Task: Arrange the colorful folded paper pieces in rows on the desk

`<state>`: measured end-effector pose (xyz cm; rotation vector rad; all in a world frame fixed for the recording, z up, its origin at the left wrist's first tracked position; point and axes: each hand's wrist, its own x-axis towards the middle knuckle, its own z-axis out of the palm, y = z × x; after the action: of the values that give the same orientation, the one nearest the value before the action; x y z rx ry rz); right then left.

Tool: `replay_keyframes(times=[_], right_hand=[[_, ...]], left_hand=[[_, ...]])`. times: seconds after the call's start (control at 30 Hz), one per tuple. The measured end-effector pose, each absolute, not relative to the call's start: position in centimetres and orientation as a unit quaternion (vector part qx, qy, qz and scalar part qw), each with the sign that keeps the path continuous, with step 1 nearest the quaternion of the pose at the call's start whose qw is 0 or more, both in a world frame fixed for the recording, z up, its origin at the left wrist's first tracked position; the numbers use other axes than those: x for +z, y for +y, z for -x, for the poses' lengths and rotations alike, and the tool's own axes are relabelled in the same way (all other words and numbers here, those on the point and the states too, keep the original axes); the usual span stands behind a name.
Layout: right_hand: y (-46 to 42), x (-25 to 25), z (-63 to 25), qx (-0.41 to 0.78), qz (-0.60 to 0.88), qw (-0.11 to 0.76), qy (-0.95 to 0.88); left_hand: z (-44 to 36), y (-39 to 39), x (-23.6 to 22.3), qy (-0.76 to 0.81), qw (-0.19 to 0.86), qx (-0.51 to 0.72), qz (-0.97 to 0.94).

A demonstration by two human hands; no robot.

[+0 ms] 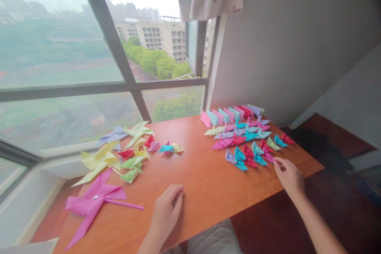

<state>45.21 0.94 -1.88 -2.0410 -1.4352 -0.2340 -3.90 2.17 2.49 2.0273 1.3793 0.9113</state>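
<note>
My right hand [289,176] is at the right side of the table, thumb and forefinger closed on the tip of a magenta folded paper piece [268,157]. That piece stands at the right end of a row with a red folded piece [249,156] and a blue folded piece [239,158]. My left hand [168,208] rests near the table's front edge, fingers loosely curved and nothing visible in them. Left of it lies a magenta paper pinwheel [95,198] with its stick towards the hand.
The wooden table [199,174] stands by a window. At its back right are paper cranes [238,131] and a line of upright folded cards [230,115]. More pinwheels, including a yellow pinwheel [101,160], and several folded pieces [131,166] lie at the left.
</note>
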Motion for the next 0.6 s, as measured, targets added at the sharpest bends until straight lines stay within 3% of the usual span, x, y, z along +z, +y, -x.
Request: replay_keyframes(times=[0.3,0.43,0.6], right_hand=[[1.0,-0.7,-44.7,-0.114,0.781,0.309,-0.530],[1.4,1.3,-42.7,-0.159,0.758,0.372,-0.511],[2.3,3.0,-35.3,-0.126,0.677,0.425,-0.588]], left_hand=[[3.9,2.0,2.5,0.516,0.275,0.326,-0.743],[3.8,1.8,2.2,0.523,0.287,0.320,-0.736],[3.9,2.1,2.1,0.530,0.323,0.331,-0.711]])
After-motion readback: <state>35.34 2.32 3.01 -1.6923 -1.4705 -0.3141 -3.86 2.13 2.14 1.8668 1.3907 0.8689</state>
